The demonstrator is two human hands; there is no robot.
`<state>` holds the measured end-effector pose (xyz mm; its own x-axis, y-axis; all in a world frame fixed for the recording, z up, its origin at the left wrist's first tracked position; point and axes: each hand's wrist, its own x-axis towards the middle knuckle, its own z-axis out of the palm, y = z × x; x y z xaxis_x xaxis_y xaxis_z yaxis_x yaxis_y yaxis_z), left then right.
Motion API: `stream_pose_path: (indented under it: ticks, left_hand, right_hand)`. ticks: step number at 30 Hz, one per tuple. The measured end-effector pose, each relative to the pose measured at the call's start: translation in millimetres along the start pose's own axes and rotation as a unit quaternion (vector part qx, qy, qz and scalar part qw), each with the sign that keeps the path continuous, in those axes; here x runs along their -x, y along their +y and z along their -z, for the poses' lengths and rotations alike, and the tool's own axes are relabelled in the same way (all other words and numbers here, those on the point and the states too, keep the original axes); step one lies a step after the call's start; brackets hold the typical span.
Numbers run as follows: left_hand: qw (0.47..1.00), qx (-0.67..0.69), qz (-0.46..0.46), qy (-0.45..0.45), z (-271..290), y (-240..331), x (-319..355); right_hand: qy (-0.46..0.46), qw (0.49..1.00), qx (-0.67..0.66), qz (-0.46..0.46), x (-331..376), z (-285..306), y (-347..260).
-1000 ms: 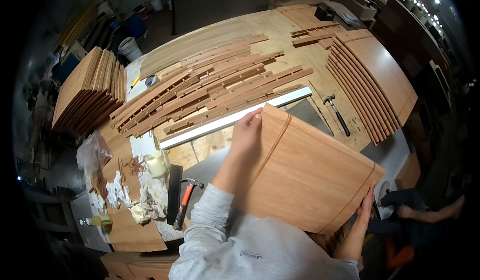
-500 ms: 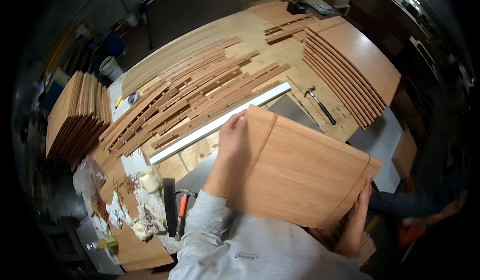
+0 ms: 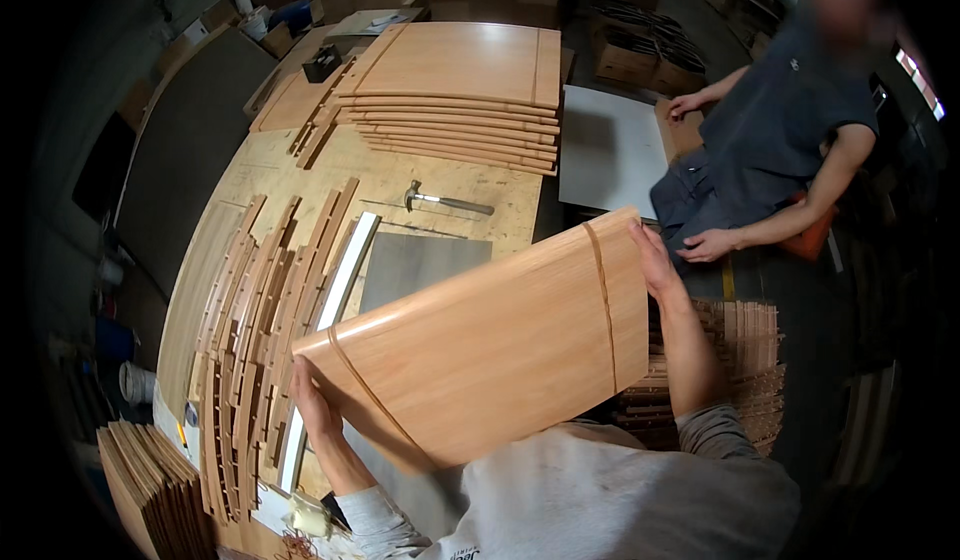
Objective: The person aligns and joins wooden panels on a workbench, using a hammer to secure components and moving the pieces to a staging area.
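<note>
A smooth, light-brown wooden panel (image 3: 480,355), with a dark band or groove near each end, is held up in front of my body above the bench's near edge. My left hand (image 3: 316,405) grips its left end, fingers partly hidden at the edge. At the upper right corner my right hand (image 3: 655,262) is closed on the other end. The panel slants, its right end farther from me. Beneath and beyond it lies a grey sheet (image 3: 425,265), and past that a claw hammer (image 3: 447,201) with a dark handle rests on the plywood bench (image 3: 490,182).
Similar panels form a stack (image 3: 450,65) at the bench's far side. Notched wood strips (image 3: 265,330) and a white bar (image 3: 332,325) lie left. More panels (image 3: 160,490) stand lower left. Slatted pieces (image 3: 750,380) are stacked right. Another person (image 3: 765,160) sits beside a white board (image 3: 605,150).
My view has swung right, bringing the other person fully in. The panel has turned, its right end now higher and its left end lower; both hands still hold it.
</note>
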<state>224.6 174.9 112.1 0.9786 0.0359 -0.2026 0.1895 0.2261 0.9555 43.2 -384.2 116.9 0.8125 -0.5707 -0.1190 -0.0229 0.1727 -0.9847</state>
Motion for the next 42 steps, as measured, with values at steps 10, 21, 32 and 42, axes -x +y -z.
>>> stream_pose_path:
  ticks: [10,21,32,42]
  left_hand:
    - [1.000,0.015,0.009,-0.011,11,-10,1]
    - [1.000,0.013,-0.005,-0.028,16,-5,8]
    - [0.955,-0.167,-0.241,0.038,-33,140,-5]
    - [0.889,-0.209,-0.394,-0.108,-141,264,0]
  right_hand:
    - [0.045,0.998,0.019,0.033,4,4,13]
    - [0.037,0.999,-0.023,0.029,20,3,5]
    - [0.055,0.983,-0.176,-0.003,69,-40,37]
    - [0.177,0.923,-0.340,-0.027,113,-82,88]
